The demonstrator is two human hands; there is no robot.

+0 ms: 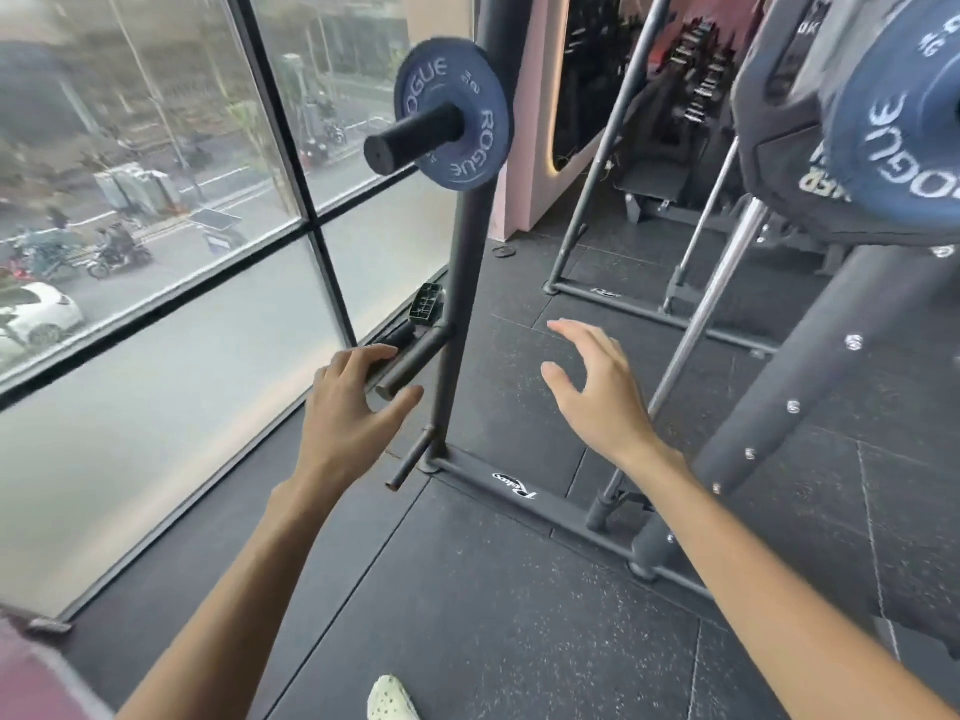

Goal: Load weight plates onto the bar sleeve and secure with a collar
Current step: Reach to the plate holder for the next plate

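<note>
A small blue Rogue weight plate (pixel 457 122) hangs on a black storage peg (pixel 413 137) of the rack upright (pixel 460 283). At the top right a larger blue Rogue plate (pixel 898 127) sits against a big black plate (pixel 779 148). My left hand (pixel 348 402) is open, its fingers spread just in front of a bare lower peg (pixel 415 361). My right hand (pixel 597 387) is open too, hovering over the floor to the right of the upright. Neither hand holds anything. No collar shows.
A glass window wall (pixel 156 304) runs along the left. The rack's base bar (pixel 519 491) crosses the rubber floor, with a short low peg (pixel 410 465) sticking out. A chrome rod (pixel 711 324) and a bolted thick post (pixel 789 397) stand at right. My shoe (pixel 389 698) shows below.
</note>
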